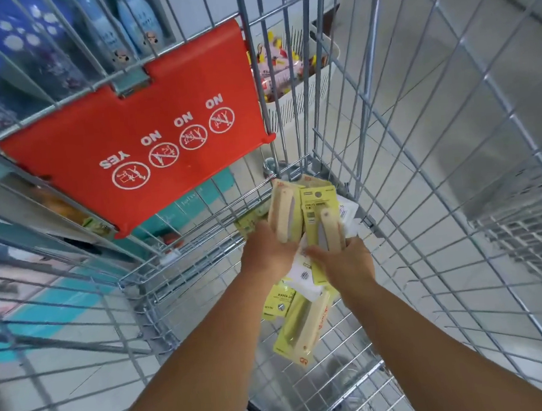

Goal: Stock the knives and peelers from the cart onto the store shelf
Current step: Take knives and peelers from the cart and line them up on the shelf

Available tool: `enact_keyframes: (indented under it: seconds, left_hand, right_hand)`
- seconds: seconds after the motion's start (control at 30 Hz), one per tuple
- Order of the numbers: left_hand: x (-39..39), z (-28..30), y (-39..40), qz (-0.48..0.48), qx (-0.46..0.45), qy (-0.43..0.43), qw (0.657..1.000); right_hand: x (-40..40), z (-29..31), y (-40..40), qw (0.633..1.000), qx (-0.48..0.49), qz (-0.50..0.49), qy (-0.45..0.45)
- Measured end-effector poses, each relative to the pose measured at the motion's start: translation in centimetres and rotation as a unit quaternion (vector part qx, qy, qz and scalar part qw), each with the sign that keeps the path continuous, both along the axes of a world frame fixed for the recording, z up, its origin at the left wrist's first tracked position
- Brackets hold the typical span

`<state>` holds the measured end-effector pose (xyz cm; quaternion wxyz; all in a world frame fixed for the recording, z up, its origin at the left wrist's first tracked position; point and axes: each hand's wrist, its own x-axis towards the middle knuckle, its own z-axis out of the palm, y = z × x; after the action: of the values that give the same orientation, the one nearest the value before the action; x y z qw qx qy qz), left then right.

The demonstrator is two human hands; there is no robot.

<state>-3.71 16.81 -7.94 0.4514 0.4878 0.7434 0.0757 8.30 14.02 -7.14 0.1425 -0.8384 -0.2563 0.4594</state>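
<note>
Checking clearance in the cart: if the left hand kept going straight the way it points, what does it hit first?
Probably the cart's wire end wall. The left hand points up the picture, holding a knife pack that leads; past the pack's tip only that mesh shows. Depth is unclear from this one view.

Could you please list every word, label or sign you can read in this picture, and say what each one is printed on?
"YES" and "NO", "NO", "NO", upside down, over circled pictograms: red cart flap.
"KNIFE", part of a longer word: yellow knife card lying in the cart.
Small print on the yellow card in the right hand: too blurred to read.
White barcode label: unreadable.
</note>
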Motion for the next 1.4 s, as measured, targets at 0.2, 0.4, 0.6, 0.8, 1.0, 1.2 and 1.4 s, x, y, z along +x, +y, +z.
enact_keyframes:
  seconds: [0.2, 0.4, 0.6, 0.8, 1.0, 1.2, 1.4]
  left_hand:
    - [-1.4, 0.5, -1.2, 0.059, 0.002, -0.030, 0.998]
    - [-2.2, 3.6, -3.2, 0.100, 0.025, -0.029, 0.994]
    - [-3.2, 8.7, -6.2, 0.153, 0.060, -0.049, 0.985]
    - [-4.0, 16.0, -9.7, 0.211, 0.104, -0.083, 0.968]
    - [-4.7, 24.6, -14.9, 0.270, 0.191, -0.069, 0.941]
    - [-5.4, 33.7, -21.5, 0.354, 0.286, -0.019, 0.890]
    - [-8.1, 42.3, -28.8, 0.440, 0.381, -0.011, 0.813]
  right_hand:
    - [0.6, 0.6, -0.4, 0.999, 0.025, 0.028, -0.004]
    - [-0.9, 2.6, -1.0, 0.996, 0.065, 0.061, 0.011]
    - [-2.3, 7.8, -3.0, 0.991, 0.112, 0.067, 0.034]
    - [-4.7, 15.0, -6.3, 0.977, 0.181, 0.098, 0.053]
    - [-4.9, 23.0, -8.6, 0.943, 0.250, 0.180, 0.124]
    - [-6.5, 32.6, -12.2, 0.884, 0.310, 0.299, 0.182]
    - [-10.5, 41.3, -17.1, 0.813, 0.348, 0.406, 0.230]
